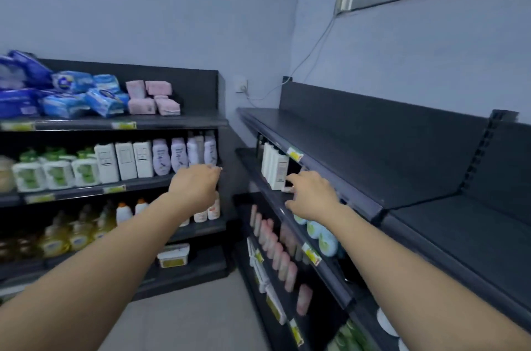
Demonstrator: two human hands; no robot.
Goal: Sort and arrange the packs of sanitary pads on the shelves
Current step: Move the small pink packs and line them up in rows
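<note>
A: Pads, blue packs [71,97] and pink packs [153,97], sit on the top shelf [178,122] of the left-hand unit, far left end, loosely heaped. Blue ones lean on each other at odd angles; pink ones stacked two high, just beside them.

B: Hands?

A: Both out in front, both carrying nothing. Left hand [195,186] hangs before the second shelf, near the lilac bottles [184,155], fingers curled down, no contact that I can make out. Right hand [311,196] is spread loose at the edge of the right-hand unit's second shelf, just beside the white bottles [275,168]. A fingertip may be touching something small there; too blurred to say.

B: So no pack in hand yet.

A: None. Top shelf on the right [359,143] lies bare, likely the spare space for sorting.

B: How would you go about it?

A: My judgement: reach up and left, well above where the hands are now. Take one pack at a time, palm under it and thumb on top, since soft wrapping sags and slides. Lift the leaning blue ones off the heap first, so nothing tumbles over the shelf lip. Keep colours apart, faces forward, edges square to the front.

B: Risks?

A: Knocking bottles below with a forearm on the way up.
</note>
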